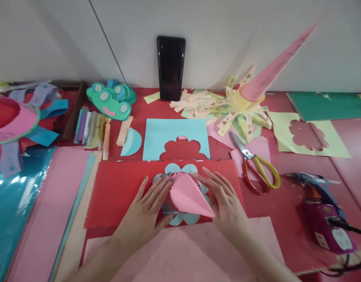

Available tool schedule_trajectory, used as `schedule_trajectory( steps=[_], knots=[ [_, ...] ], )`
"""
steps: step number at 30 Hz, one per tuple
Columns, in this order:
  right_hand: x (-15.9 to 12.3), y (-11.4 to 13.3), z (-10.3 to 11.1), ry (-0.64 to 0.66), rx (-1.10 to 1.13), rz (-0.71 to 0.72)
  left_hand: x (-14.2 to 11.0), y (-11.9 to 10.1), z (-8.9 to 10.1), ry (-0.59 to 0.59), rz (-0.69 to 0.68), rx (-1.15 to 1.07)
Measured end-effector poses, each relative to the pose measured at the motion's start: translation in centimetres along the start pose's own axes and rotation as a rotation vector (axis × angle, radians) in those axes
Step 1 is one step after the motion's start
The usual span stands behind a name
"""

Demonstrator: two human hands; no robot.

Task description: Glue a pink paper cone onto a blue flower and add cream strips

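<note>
A pink paper cone [188,192] sits on a light blue paper flower [189,218] with scalloped petals, its tip leaning toward me and to the right. Both lie on a red board [118,192]. At the cone's left, my left hand [152,205] has its fingers stretched out, fingertips touching near the base. My right hand [225,201] is on the other side, fingers extended over the right-hand petals and close to the cone. Neither hand is wrapped round anything. The join between cone and flower is partly hidden.
Behind the board lies a blue sheet [174,129] with a flower-shaped cutout. Scissors [253,166], a glue gun [318,186] and a purple box [327,227] are to the right. A phone [171,68] leans on the wall, beside a tall pink cone [274,66].
</note>
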State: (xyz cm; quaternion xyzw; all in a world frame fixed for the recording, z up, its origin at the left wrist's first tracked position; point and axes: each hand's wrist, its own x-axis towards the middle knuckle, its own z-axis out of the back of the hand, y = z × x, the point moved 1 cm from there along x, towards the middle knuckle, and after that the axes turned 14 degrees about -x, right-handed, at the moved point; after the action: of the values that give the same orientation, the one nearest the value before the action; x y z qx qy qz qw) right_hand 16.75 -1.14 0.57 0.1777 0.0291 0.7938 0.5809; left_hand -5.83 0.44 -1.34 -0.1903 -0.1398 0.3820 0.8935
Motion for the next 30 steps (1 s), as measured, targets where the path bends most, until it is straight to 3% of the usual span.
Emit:
schedule_trajectory(
  steps=[3,7,19,25,30],
  knots=[
    [0.7,-0.1,-1.0,0.033,0.003,0.094,0.0,0.1,-0.1,0.006,0.002,-0.005],
    [0.8,-0.4,-1.9,0.051,0.017,0.093,0.0,0.2,-0.2,0.041,0.017,-0.003],
    [0.7,-0.5,-2.2,0.047,-0.039,0.104,0.1,-0.1,-0.2,0.029,0.070,-0.021],
    [0.5,-0.4,-2.6,-0.013,-0.101,0.148,0.1,0.0,-0.2,0.028,0.037,0.003],
    [0.4,-0.4,-2.7,0.012,-0.095,0.162,0.1,0.1,-0.3,0.012,0.025,-0.023]
  ],
)
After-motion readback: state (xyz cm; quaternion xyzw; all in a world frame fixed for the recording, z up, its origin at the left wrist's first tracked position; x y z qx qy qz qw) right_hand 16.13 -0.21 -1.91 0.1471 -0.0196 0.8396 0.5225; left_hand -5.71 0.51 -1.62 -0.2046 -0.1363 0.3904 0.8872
